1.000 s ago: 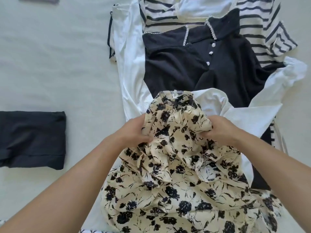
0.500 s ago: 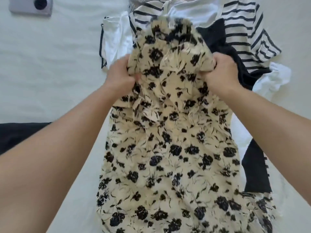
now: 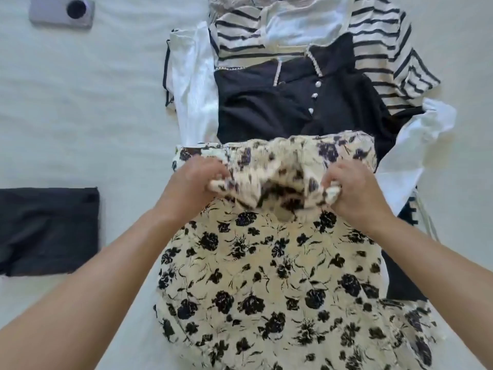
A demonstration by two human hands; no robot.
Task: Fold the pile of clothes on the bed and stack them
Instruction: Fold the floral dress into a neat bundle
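No legible brand, label or writing on any item. Floral garment, cream with black flower print, lies spread on the bed toward its near edge, lower hem running out of view. Its upper end is bunched and blurred, possibly a gathered waistband or bodice; cannot tell which. Left hand and right hand both closed on that bunched upper end, fingers curled into the fabric, one at each side, the cloth humped between them.

Just beyond the hands, the unfolded pile: black buttoned top with pale trim and white buttons, lying over a white garment; striped knit behind it, toward the far edge. Folded dark garment at the bed's left edge, well apart. Phone near the far left corner, camera side up.
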